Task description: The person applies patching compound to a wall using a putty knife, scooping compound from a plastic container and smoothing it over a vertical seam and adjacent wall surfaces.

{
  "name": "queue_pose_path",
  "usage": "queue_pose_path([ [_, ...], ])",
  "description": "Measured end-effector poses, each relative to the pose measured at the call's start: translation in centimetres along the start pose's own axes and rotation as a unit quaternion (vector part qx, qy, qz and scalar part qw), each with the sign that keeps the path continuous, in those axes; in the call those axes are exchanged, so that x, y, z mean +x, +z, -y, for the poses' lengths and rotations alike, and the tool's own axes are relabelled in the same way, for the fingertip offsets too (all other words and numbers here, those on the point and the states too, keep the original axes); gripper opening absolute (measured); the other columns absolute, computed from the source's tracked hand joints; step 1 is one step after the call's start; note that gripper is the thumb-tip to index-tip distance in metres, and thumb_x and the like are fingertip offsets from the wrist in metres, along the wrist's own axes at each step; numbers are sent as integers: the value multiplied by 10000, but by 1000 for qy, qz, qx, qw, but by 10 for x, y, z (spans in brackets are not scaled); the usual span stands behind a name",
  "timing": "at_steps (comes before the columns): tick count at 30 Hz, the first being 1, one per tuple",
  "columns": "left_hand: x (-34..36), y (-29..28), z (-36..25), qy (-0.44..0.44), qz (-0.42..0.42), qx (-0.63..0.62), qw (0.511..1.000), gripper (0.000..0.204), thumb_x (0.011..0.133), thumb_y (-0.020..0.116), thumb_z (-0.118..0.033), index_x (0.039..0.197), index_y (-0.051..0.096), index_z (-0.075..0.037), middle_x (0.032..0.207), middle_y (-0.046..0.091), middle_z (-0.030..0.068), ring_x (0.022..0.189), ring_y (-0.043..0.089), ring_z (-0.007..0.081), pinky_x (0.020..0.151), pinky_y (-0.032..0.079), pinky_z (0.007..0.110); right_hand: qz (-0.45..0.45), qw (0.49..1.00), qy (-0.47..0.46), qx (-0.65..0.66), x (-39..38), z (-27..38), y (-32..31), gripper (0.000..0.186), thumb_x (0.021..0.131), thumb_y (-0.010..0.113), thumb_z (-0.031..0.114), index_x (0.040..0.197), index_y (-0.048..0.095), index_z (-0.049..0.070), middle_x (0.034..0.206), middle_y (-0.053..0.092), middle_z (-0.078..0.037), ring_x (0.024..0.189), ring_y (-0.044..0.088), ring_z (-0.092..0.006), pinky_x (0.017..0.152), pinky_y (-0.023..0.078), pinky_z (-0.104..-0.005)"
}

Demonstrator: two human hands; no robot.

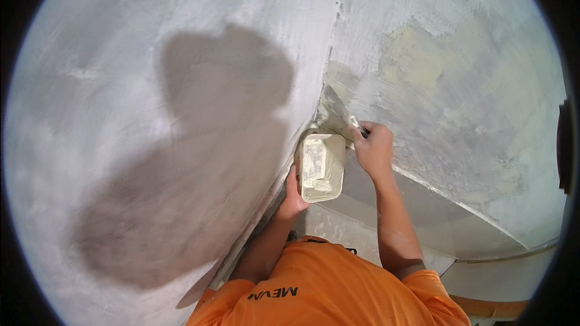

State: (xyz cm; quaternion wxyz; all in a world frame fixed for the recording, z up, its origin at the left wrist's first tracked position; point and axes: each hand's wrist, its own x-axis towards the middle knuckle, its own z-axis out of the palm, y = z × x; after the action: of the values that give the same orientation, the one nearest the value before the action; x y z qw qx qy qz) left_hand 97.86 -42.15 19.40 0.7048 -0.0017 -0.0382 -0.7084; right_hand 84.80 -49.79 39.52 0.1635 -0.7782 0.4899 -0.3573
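The right hand [374, 148] has its grip pressed together around the handle of one putty knife [338, 115], fingers curled tight over the dark handle end, which just shows above the knuckles. The wide blade runs up and to the left from the grip and lies flat against the wall, right beside the inner corner [329, 54] where two plastered walls meet. The blade is smeared with pale filler, so its edge is hard to tell from the wet patch under it.

The left hand [293, 196] grips one rectangular tub of filler [322, 166] from below and from its left side, thumb up along the near edge, fingers hidden behind it. The tub is held upright with its open top facing the camera; pale, creamy filler coats its inside. The tub sits just below the knife blade and just left of the right hand, nearly touching the blade's lower edge.

Both forearms rise from an orange shirt [326, 293] at the bottom. The left wall [121, 84] is grey-white and carries one large dark shadow [199, 157] of the person. The right wall [471, 84] shows yellowish, patchy filler.
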Motion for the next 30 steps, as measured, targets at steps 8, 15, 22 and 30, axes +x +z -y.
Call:
queue_pose_path([
  [8, 0, -23, -7, 7, -21, 65, 998, 588, 1073, 351, -502, 1488, 463, -102, 1413, 584, 109, 1258, 587, 290, 1078, 474, 468, -84, 988, 123, -51, -68, -68, -17, 321, 867, 731, 262, 948, 744, -48, 650, 621, -224, 550, 540, -341, 582, 444, -426],
  [15, -8, -27, -4, -13, -45, 10, 999, 540, 1073, 391, -439, 1452, 501, -70, 1396, 595, 134, 1231, 612, 325, 1060, 492, 516, -87, 992, 84, 44, -70, -30, -14, 331, 892, 717, 280, 944, 736, -47, 570, 538, -186, 501, 444, -233, 534, 411, -414],
  [22, 9, -11, 4, -7, 4, 49, 999, 509, 1074, 375, -387, 1452, 499, -69, 1390, 599, 142, 1230, 612, 329, 1050, 496, 519, -30, 986, 106, 122, 8, -14, 6, 337, 881, 741, 264, 883, 702, -71, 565, 503, -75, 556, 434, -151, 540, 377, -341],
  [30, 3, 0, 3, 10, -38, 60, 997, 614, 1064, 349, -537, 1465, 501, -98, 1399, 596, 112, 1236, 601, 313, 1056, 484, 481, -81, 984, 156, 29, -100, -108, -36, 348, 887, 738, 277, 816, 706, -62, 565, 474, -81, 556, 394, -154, 531, 334, -344],
])
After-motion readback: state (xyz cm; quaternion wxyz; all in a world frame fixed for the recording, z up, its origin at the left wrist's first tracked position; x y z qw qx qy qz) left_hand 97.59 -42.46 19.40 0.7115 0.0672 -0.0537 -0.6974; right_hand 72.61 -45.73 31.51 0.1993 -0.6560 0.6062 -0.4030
